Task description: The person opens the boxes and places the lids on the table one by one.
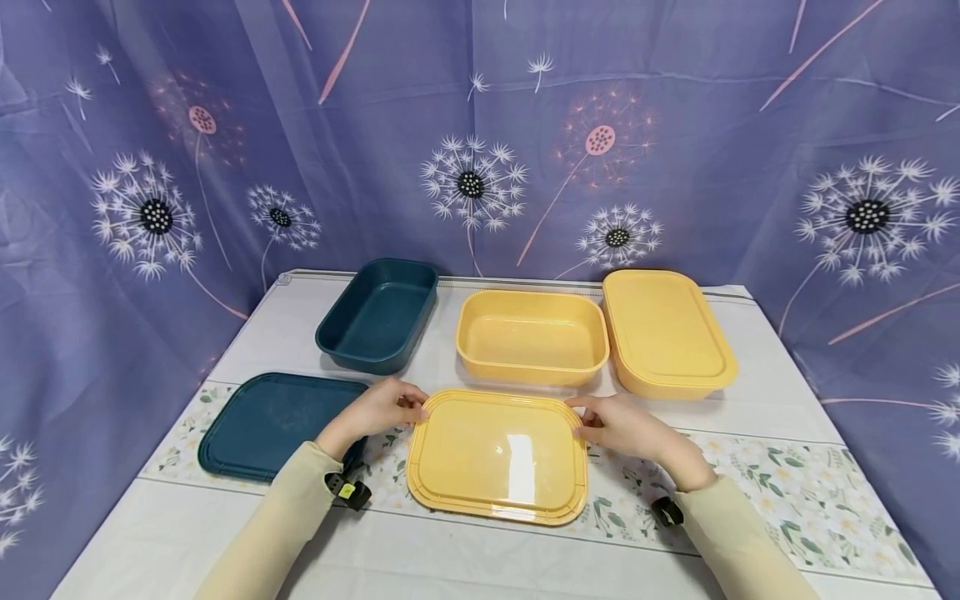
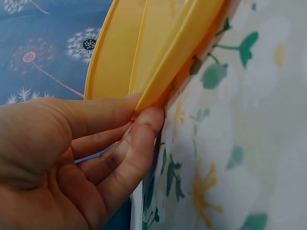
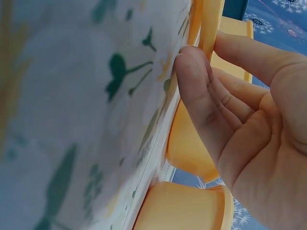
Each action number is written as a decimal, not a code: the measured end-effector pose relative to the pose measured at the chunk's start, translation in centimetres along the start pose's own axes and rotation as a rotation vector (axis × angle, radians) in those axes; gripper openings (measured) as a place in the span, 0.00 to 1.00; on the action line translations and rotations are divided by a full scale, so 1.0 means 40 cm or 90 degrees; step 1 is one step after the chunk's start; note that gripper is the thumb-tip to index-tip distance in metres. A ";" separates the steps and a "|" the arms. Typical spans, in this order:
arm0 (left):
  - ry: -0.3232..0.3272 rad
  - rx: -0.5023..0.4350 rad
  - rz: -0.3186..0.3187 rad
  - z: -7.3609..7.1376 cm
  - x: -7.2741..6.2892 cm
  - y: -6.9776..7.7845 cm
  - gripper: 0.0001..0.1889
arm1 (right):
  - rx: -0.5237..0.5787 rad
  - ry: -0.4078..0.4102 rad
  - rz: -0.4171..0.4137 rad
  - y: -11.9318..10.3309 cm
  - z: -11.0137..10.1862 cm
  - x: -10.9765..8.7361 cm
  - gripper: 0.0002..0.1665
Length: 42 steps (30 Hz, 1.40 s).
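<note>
Carrying everything, the table gives a flat base to work against. Along its far side stand a covered yellow box, a lidless yellow box just beside it, and a lidless teal box. Smaller than these, a teal lid lies at the left, partly under the left forearm, so that arm should rise cleanly to avoid dragging it. The yellow lid is in front of the lidless yellow box; whether its near edge touches the table cannot be told. The left hand and right hand each pinch an end of it, near the far corners. With the hold so far back, the near edge may droop, so sliding both grips toward mid-end would likely balance it better. Smallest, the left fingertips and right fingertips need even, firm pressure, as glossy plastic could slip.
</note>
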<state>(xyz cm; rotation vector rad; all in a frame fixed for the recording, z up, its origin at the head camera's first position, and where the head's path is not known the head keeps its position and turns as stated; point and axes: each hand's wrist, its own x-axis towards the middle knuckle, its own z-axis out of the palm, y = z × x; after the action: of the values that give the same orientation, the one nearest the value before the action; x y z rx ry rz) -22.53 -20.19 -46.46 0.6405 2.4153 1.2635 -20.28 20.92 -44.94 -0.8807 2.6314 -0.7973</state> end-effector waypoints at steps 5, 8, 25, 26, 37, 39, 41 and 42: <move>0.002 0.011 -0.013 0.002 0.000 0.005 0.10 | 0.011 -0.014 0.012 -0.001 -0.003 0.002 0.26; 0.003 0.012 -0.016 0.003 0.000 0.009 0.09 | 0.018 -0.018 0.020 -0.003 -0.003 0.002 0.25; -0.003 0.019 -0.028 0.006 0.005 0.003 0.09 | 0.060 -0.032 0.040 0.002 0.001 0.005 0.23; -0.002 0.021 -0.026 0.006 0.005 0.003 0.09 | 0.060 -0.032 0.040 0.002 0.002 0.005 0.22; 0.004 0.049 -0.022 0.007 0.011 0.012 0.09 | 0.026 -0.037 0.036 0.002 -0.002 0.007 0.21; 0.007 0.053 -0.020 0.005 0.010 0.013 0.08 | 0.015 -0.042 0.030 0.001 -0.005 0.010 0.22; 0.009 0.059 -0.018 0.003 0.008 0.013 0.09 | 0.009 -0.048 0.022 -0.001 -0.007 0.014 0.22; 0.011 0.062 -0.020 0.002 0.007 0.013 0.09 | 0.009 -0.051 0.020 -0.002 -0.007 0.015 0.22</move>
<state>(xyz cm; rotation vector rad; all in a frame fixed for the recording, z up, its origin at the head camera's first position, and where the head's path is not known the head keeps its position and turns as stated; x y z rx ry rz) -22.60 -19.72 -46.10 0.6186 2.5031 1.1505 -20.84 20.60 -44.69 -0.8478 2.5606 -0.7552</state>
